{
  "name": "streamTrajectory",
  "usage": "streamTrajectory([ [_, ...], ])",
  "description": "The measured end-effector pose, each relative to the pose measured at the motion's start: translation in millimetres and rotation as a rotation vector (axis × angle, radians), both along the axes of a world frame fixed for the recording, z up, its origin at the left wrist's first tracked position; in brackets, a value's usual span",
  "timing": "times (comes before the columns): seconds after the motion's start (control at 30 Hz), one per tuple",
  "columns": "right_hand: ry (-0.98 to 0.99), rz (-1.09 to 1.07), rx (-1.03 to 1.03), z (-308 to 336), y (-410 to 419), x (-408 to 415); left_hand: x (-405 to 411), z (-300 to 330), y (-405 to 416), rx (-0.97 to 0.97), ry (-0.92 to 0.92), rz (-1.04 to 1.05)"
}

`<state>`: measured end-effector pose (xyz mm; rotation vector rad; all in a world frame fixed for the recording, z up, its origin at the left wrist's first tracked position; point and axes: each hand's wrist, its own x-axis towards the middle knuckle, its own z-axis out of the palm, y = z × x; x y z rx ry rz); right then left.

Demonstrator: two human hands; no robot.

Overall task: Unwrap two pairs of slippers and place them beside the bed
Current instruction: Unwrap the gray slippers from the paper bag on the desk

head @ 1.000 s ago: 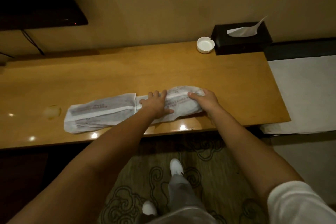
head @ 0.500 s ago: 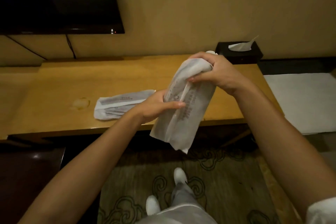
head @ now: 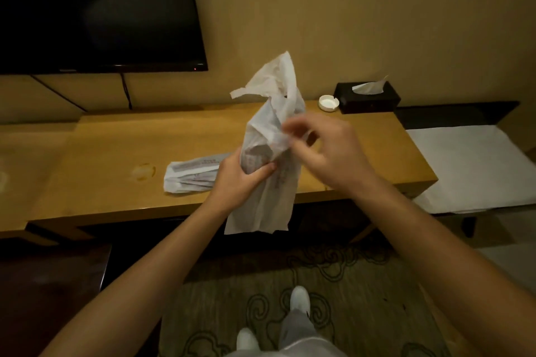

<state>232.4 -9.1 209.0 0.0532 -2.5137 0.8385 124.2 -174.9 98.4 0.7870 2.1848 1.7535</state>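
Observation:
I hold one white wrapped slipper pack (head: 262, 200) upright above the front edge of the wooden desk (head: 116, 153). My left hand (head: 240, 180) grips its middle from the left. My right hand (head: 322, 151) pinches the wrapper near the top, blurred by motion. The wrapper's top end (head: 275, 75) is torn open and sticks up in loose flaps. A second wrapped slipper pack (head: 191, 174) lies flat on the desk, just left of my left hand. The slippers inside are hidden by the wrapping.
A dark television (head: 98, 9) hangs on the wall at the left. A white ashtray (head: 328, 102) and a black tissue box (head: 367, 97) stand at the desk's back right. A white cloth covers a bench (head: 470, 168) to the right. Patterned carpet (head: 333, 278) lies under my feet.
I lifted one pack off the desk, turned it upright, and its top end has been torn open. My right hand came down from the top to the wrapper's upper part.

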Motion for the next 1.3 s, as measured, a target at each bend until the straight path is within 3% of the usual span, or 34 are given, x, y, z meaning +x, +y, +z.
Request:
streamTrajectory([
  [0.07,-0.015,-0.236,-0.145,13.3,13.3,-7.8,1.3,3.1,-5.4,-0.038,0.02,-0.027],
  [0.13,-0.202,-0.313,-0.045,16.5,17.6,-16.7,3.7,4.1,-8.0,-0.075,0.033,-0.056],
  [0.2,-0.224,-0.297,-0.012,12.8,15.8,-18.5,5.9,4.7,-10.4,-0.07,0.017,-0.069],
  [0.3,-0.096,-0.299,-0.27,10.3,23.4,-19.0,7.2,3.1,-18.7,-0.016,-0.071,-0.026],
  [0.4,-0.114,-0.307,-0.578,2.3,27.8,-16.8,6.2,3.1,-26.6,0.067,-0.178,0.022],
  [0.5,-0.279,-0.373,-0.996,-16.8,22.7,-16.3,3.9,7.7,-31.2,0.152,-0.235,0.049],
  [0.57,-0.481,-0.366,-1.112,-29.3,16.3,-16.8,3.7,8.1,-33.5,0.172,-0.249,0.025],
  [0.6,-0.57,-0.365,-1.061,-33.7,12.9,-18.5,3.4,6.8,-34.5,0.172,-0.264,0.005],
  [0.67,-0.622,-0.414,-0.762,-36.5,12.5,-21.9,2.6,5.3,-37.8,0.163,-0.273,-0.038],
  [0.73,-0.413,-0.531,-0.573,-23.1,18.5,-21.9,0.5,6.4,-41.8,0.13,-0.23,-0.053],
  [0.8,-0.222,-0.411,-0.781,1.7,26.6,-21.3,-1.9,9.0,-44.7,0.07,-0.178,-0.047],
  [0.83,-0.231,-0.302,-0.853,12.3,29.0,-23.1,-3.0,10.0,-45.0,0.041,-0.155,-0.05],
  [0.9,-0.331,-0.183,-0.698,23.2,25.7,-30.8,-4.6,10.5,-44.5,0.006,-0.108,-0.071],
  [0.97,-0.319,-0.223,-0.486,19.5,22.0,-43.8,-6.2,12.5,-44.5,-0.005,-0.061,-0.086],
  [1.13,-0.365,-0.33,-0.899,-1.5,32.8,-56.5,-9.5,18.8,-51.0,0.08,-0.104,-0.07],
  [1.23,-0.503,-0.284,-0.867,-30.0,24.0,-43.9,-13.4,20.1,-53.4,0.199,-0.167,-0.004],
  [1.3,-0.664,-0.176,-0.731,-44.5,10.3,-35.5,-15.2,20.7,-52.3,0.231,-0.192,0.003],
])
